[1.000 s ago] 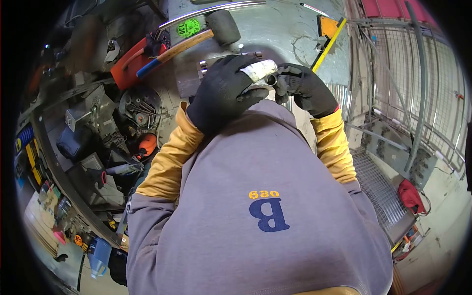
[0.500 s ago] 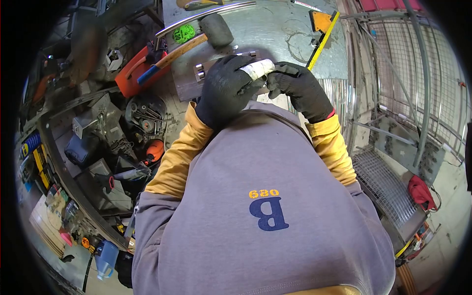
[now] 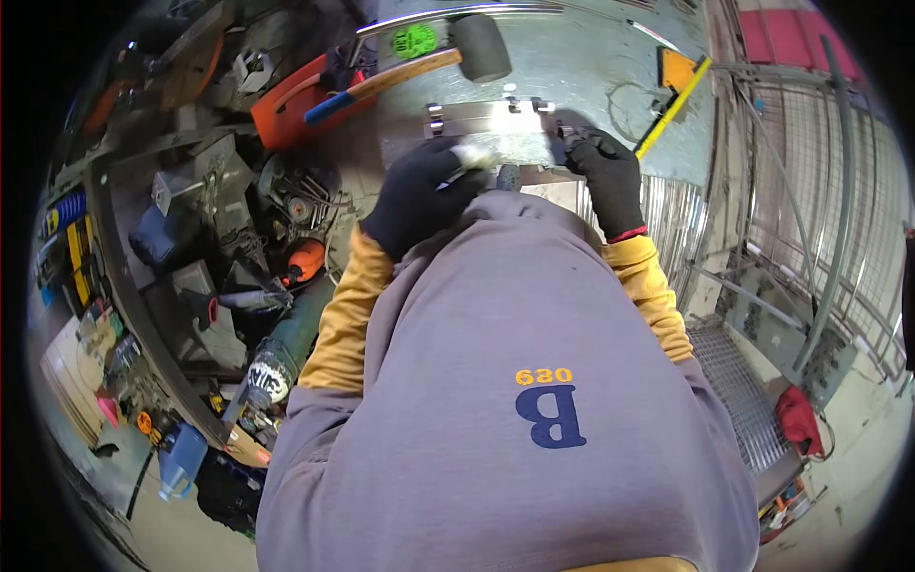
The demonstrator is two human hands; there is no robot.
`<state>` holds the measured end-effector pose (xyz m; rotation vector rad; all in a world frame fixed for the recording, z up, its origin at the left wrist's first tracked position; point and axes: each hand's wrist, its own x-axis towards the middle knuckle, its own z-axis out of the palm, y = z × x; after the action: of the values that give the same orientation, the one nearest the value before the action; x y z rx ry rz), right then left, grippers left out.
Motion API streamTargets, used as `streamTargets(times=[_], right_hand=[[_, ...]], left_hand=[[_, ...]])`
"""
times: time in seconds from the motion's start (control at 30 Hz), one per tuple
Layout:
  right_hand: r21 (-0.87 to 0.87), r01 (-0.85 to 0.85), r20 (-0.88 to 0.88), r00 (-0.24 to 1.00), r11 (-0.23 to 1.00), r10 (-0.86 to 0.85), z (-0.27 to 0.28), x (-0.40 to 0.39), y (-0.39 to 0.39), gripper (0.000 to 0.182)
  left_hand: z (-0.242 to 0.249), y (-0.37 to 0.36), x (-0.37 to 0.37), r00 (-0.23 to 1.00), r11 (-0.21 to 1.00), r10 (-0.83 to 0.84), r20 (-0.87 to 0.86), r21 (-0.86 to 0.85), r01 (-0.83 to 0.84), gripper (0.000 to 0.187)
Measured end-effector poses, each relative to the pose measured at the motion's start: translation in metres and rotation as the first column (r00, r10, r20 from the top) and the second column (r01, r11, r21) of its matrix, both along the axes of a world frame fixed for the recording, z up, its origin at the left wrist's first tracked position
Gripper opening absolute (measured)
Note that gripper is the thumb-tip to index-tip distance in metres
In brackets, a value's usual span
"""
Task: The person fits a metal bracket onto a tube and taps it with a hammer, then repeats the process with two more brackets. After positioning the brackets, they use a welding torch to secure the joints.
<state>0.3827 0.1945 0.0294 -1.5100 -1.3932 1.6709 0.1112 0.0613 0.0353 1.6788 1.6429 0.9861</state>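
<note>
My left hand (image 3: 419, 195), in a black glove, is closed on a white, tube-like object (image 3: 472, 156). Motion blurs that object, so its exact kind does not show. To the right, my gloved right hand (image 3: 612, 179) is closed at the fingertips around a small dark metallic piece (image 3: 572, 136) too small to name. Between and beyond the hands lies a shiny metal plate (image 3: 491, 118) with several short cylindrical metal pieces along its edge. A rounded dark grey object (image 3: 509, 177) shows between the hands, close to my sweatshirt.
A rubber mallet (image 3: 482, 50) with a wooden, blue-ended handle lies beyond the plate, near a green round label (image 3: 415, 40). A yellow ruler-like strip (image 3: 673, 110) and an orange triangular piece (image 3: 678, 69) lie at right. A red toolbox (image 3: 295, 105) stands left.
My hands have moved apart: the left keeps the white object, the right has drawn away to the right. The metal plate between them is now more exposed.
</note>
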Motion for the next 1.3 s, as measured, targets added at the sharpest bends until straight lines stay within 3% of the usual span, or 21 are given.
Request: streamTargets(times=[0.07, 0.13, 0.17, 0.2, 0.23, 0.27, 0.33, 0.37, 0.43, 0.47, 0.5, 0.53, 0.57, 0.63, 0.7, 0.73, 0.77, 0.83, 0.9, 0.97, 1.3], right_hand=[[0.077, 0.022, 0.036, 0.999, 0.997, -0.025, -0.013, 0.004, 0.003, 0.02], [0.128, 0.082, -0.08, 0.994, 0.988, -0.072, -0.017, 0.007, 0.006, 0.027], [0.132, 0.004, -0.053, 0.999, 0.991, 0.003, -0.011, 0.014, 0.008, 0.029], [-0.067, 0.105, -0.178, 0.977, 0.992, -0.115, -0.014, 0.021, 0.011, 0.031], [0.073, -0.003, -0.181, 0.983, 0.997, 0.016, -0.024, 0.031, 0.013, 0.029], [0.381, -0.265, 0.113, 0.964, 0.886, 0.24, -0.024, 0.036, 0.014, 0.029], [0.417, -0.517, 0.418, 0.84, 0.747, 0.347, -0.005, 0.034, 0.017, 0.03], [0.39, -0.622, 0.53, 0.755, 0.679, 0.386, 0.007, 0.029, 0.019, 0.031], [0.346, -0.513, 0.365, 0.845, 0.785, 0.391, -0.004, 0.035, 0.021, 0.032], [0.276, -0.533, 0.399, 0.82, 0.8, 0.41, -0.001, 0.036, 0.023, 0.036], [0.141, -0.391, 0.252, 0.903, 0.91, 0.349, -0.005, 0.039, 0.024, 0.032], [0.013, -0.245, 0.042, 0.969, 0.969, 0.244, -0.007, 0.043, 0.025, 0.032], [-0.147, -0.108, -0.14, 0.986, 0.983, 0.087, -0.008, 0.049, 0.025, 0.032], [-0.073, -0.125, -0.024, 0.992, 0.99, 0.123, -0.006, 0.053, 0.019, 0.035], [0.007, -0.143, 0.09, 0.986, 0.99, 0.142, -0.002, 0.056, 0.015, 0.038], [-0.073, -0.076, -0.013, 0.997, 0.994, 0.075, 0.0, 0.057, 0.015, 0.04], [-0.158, -0.016, -0.115, 0.993, 0.987, -0.002, 0.001, 0.056, 0.016, 0.041], [-0.141, -0.071, -0.117, 0.992, 0.987, 0.054, 0.001, 0.053, 0.017, 0.043], [-0.029, -0.196, 0.153, 0.968, 0.98, 0.198, 0.003, 0.064, 0.013, 0.042], [-0.082, -0.011, -0.037, 0.999, 0.997, 0.008, 0.01, 0.045, 0.006, 0.037], [-0.026, 0.149, 0.096, 0.985, 0.988, -0.146, 0.007, 0.008, -0.008, 0.045]], left_hand=[[-0.002, -0.043, -0.021, 0.99, 0.997, 0.048, 0.135, -0.068, -0.039, 0.03], [-0.013, -0.087, -0.036, 0.87, 0.852, 0.408, 0.277, -0.457, -0.254, 0.027], [-0.035, -0.109, -0.043, 0.822, 0.793, 0.519, 0.233, -0.491, -0.362, 0.026], [-0.056, -0.127, -0.052, 0.794, 0.742, 0.582, 0.176, -0.514, -0.43, 0.029], [-0.078, -0.143, -0.061, 0.76, 0.687, 0.639, 0.119, -0.533, -0.494, 0.032], [-0.107, -0.156, -0.067, 0.737, 0.661, 0.667, 0.106, -0.54, -0.521, 0.032], [-0.159, -0.169, -0.071, 0.338, 0.508, 0.861, 0.38, -0.598, -0.62, 0.039], [-0.172, -0.168, -0.072, 0.107, 0.464, 0.865, 0.49, -0.699, -0.544, 0.042], [-0.276, -0.177, -0.072, 0.365, 0.607, 0.768, 0.525, -0.417, -0.677, 0.042], [-0.27, -0.158, -0.072, 0.33, 0.577, 0.802, 0.497, -0.502, -0.645, 0.042], [-0.254, -0.126, -0.074, 0.301, 0.547, 0.831, 0.468, -0.584, -0.6, 0.041], [-0.252, -0.096, -0.08, 0.004, 0.47, 0.842, 0.54, -0.73, -0.496, 0.039], [-0.258, -0.075, -0.085, -0.01, 0.471, 0.838, 0.545, -0.734, -0.488, 0.039], [-0.282, -0.039, -0.088, 0.503, 0.682, 0.731, 0.461, -0.471, -0.559, 0.034], [-0.309, 0.0, -0.085, 0.471, 0.699, 0.706, 0.529, -0.629, -0.341, 0.04], [-0.318, 0.02, -0.085, 0.673, 0.716, 0.629, 0.389, -0.627, -0.307, 0.038], [-0.381, 0.033, -0.073, 0.943, 0.868, 0.324, 0.074, -0.419, -0.266, 0.031], [-0.363, 0.045, -0.074, 0.98, 0.966, 0.176, 0.095, -0.209, -0.153, 0.029], [-0.382, 0.053, -0.078, 0.998, 0.973, 0.032, 0.046, -0.228, -0.021, 0.029], [-0.399, 0.055, -0.078, 0.997, 0.961, -0.079, 0.016, -0.264, 0.081, 0.029], [-0.447, 0.045, -0.101, 0.923, 0.833, -0.379, -0.068, -0.459, 0.308, 0.029]])
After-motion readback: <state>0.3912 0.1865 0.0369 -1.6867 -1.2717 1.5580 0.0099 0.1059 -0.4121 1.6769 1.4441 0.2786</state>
